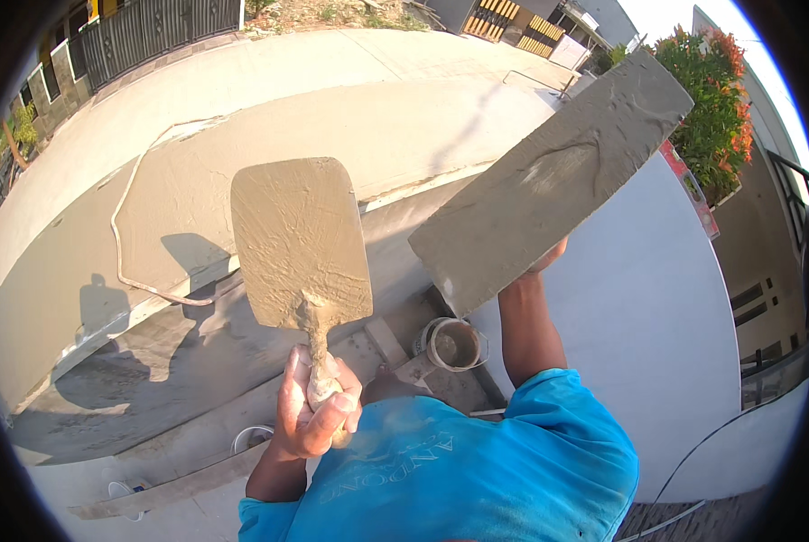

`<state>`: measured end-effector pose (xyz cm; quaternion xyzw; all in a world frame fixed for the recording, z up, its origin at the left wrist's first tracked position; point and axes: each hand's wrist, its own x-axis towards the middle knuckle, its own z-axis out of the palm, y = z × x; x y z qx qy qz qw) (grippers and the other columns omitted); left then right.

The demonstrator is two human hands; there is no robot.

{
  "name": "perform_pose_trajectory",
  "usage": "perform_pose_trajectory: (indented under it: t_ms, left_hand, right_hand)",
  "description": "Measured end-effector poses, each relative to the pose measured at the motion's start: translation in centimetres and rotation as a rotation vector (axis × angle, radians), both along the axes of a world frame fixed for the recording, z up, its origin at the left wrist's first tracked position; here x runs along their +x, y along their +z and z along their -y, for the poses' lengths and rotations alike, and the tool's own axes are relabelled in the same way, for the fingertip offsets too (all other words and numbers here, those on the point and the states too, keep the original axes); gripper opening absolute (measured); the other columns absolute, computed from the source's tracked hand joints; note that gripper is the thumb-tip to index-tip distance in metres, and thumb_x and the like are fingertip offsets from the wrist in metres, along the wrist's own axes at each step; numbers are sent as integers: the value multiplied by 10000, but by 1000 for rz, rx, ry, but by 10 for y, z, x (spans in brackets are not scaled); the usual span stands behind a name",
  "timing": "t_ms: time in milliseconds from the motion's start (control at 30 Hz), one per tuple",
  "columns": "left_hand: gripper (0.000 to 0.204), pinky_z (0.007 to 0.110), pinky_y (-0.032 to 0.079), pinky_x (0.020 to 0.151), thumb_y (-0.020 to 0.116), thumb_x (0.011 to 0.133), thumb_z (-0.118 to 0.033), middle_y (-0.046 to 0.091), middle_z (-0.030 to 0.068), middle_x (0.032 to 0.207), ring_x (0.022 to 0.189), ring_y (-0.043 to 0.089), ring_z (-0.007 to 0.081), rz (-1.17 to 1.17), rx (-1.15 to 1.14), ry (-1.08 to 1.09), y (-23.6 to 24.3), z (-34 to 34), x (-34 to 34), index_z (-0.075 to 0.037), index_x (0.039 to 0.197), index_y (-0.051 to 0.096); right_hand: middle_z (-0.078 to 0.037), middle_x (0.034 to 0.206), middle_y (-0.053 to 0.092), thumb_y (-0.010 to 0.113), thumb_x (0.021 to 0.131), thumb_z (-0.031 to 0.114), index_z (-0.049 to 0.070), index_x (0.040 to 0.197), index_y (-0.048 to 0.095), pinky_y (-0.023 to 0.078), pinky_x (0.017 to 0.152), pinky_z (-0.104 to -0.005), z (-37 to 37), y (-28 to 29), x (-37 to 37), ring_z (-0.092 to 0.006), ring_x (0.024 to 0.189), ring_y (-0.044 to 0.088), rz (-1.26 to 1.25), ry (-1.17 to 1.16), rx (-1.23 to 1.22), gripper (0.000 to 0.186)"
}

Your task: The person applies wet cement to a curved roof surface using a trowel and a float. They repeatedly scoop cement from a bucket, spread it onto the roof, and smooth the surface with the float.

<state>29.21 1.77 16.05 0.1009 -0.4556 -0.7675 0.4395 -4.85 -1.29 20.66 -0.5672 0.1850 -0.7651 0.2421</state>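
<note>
My left hand (316, 406) is closed around the mortar-smeared handle of a trowel (301, 239). Its broad blade with rounded corners points up and away from me, coated in tan-grey mortar. Out to the right, my right hand (549, 256) holds a plastering float (553, 176) from below. The float is a long rectangular board tilted up toward the far right, with a thin grey mortar film over its face. The board hides most of that hand and any handle. Trowel and float are apart. Below and between them is a bucket (454, 345) with greyish contents.
A smooth white wall surface (630, 334) lies to the right. Farther right is an orange-and-green bush (716, 108) beside a red object (689, 185). A pale hose (118, 226) curves over the paving at left. A long plank (170, 485) lies lower left.
</note>
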Motion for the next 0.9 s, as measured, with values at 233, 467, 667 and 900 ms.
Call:
perform_pose_trajectory:
  t_ms: [233, 467, 667, 900]
  left_hand:
    - [222, 331, 489, 419, 518, 976, -168, 530, 114, 774, 479, 543, 181, -23, 371, -567, 10, 13, -101, -76, 1134, 392]
    - [212, 350, 477, 356, 432, 1026, -271, 508, 103, 737, 432, 524, 190, -196, 769, -981, -8, 11, -180, -90, 1135, 447]
    - [252, 358, 483, 364, 394, 1039, -285, 504, 106, 746, 444, 524, 199, -310, 852, -1233, 14, 9, -209, -75, 1164, 454]
    - [241, 349, 462, 342, 430, 1028, -273, 503, 107, 725, 425, 506, 202, -278, 753, -1208, 22, 22, -224, -77, 1169, 442]
  right_hand:
    - [-147, 1287, 571, 471, 990, 394, 16, 1393, 427, 524, 928, -416, -62, -62, -53, -274, 1130, 598, 317, -197, -232, 554]
    - [-139, 1269, 593, 551, 958, 386, 26, 1391, 446, 516, 913, -386, -101, -115, -112, -259, 1115, 611, 183, -553, -75, 573]
    - [-131, 1210, 635, 640, 920, 367, 23, 1340, 511, 512, 877, -353, -122, -165, -137, -238, 1062, 636, -170, -948, 209, 558]
    - [-100, 904, 715, 718, 884, 342, -34, 1027, 710, 521, 688, -296, -163, -121, -146, -186, 752, 673, -401, -1040, 497, 403]
